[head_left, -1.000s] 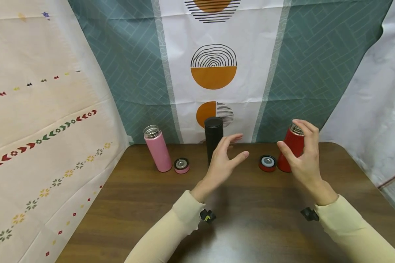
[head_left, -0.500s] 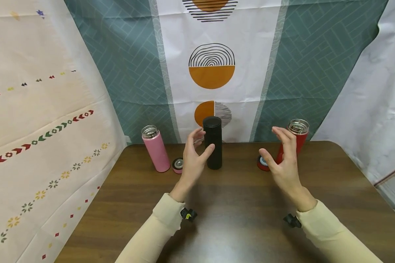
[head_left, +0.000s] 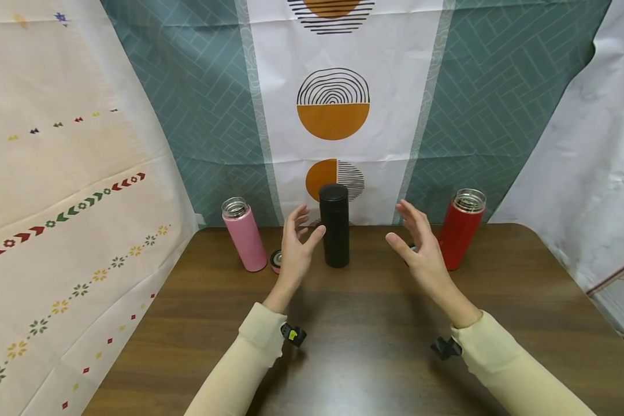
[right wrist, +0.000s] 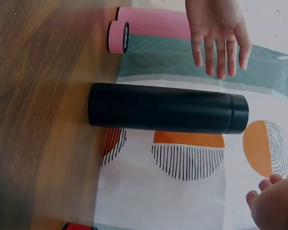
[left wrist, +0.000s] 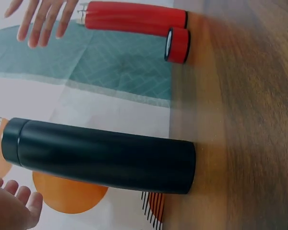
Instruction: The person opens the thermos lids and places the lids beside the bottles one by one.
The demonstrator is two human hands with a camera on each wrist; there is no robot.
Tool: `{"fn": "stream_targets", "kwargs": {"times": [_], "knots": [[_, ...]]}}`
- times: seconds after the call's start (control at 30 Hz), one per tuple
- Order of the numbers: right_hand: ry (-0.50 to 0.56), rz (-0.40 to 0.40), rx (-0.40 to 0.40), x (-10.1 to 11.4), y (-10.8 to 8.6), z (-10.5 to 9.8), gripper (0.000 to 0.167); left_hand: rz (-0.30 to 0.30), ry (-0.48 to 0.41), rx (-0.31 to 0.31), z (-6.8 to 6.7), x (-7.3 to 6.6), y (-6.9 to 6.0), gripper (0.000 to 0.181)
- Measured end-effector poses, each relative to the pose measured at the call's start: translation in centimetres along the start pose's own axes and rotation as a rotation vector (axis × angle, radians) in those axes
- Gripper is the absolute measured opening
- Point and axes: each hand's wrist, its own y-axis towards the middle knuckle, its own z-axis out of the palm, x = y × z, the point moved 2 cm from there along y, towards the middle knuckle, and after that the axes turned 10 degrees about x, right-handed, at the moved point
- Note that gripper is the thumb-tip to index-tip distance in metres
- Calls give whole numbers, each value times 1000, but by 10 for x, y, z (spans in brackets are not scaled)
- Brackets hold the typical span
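A black flask [head_left: 335, 228] with its lid on stands upright at the back middle of the table. My left hand [head_left: 297, 254] is held up just left of it, fingers loosely bent and holding nothing. To its right hovers my right hand [head_left: 421, 254], fingers spread, also holding nothing and farther from the flask. Behind the right hand stands a lidless red flask [head_left: 460, 234]; its red lid [left wrist: 177, 45] is mostly hidden in the head view but plain in the left wrist view. A lidless pink flask [head_left: 245, 237] stands left, its pink lid [right wrist: 117, 37] beside it, partly behind my left hand.
The brown wooden table [head_left: 364, 358] reaches back to a hanging patterned cloth [head_left: 333, 58] just behind the flasks. A cream cloth [head_left: 73, 231] hangs along the left side, and a white one [head_left: 593, 162] hangs at the right.
Both hands have moved left. The left hand has gone from in front of the black flask to its left side; the right hand has left the red flask's front and come nearer the black flask.
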Motion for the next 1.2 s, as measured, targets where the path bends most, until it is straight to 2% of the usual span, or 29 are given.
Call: {"fn": "stream_targets", "kwargs": {"times": [0.33,0.5,0.77,0.93,1.2], "knots": [[20,38,69,-4,12,3,66,-100,-107,30,-4,14,8,67],[13,45,89,-6,18,4,68,-123,-129,52,-5,21,11,71],[29,51,119,-9,31,10,68,-125,-107,76,-4,26,15,77],[49,84,149,-10,43,11,68,-117,-98,104,-4,29,21,80],[26,108,176,-12,59,13,71,-135,-106,122,0,38,28,82]]}}
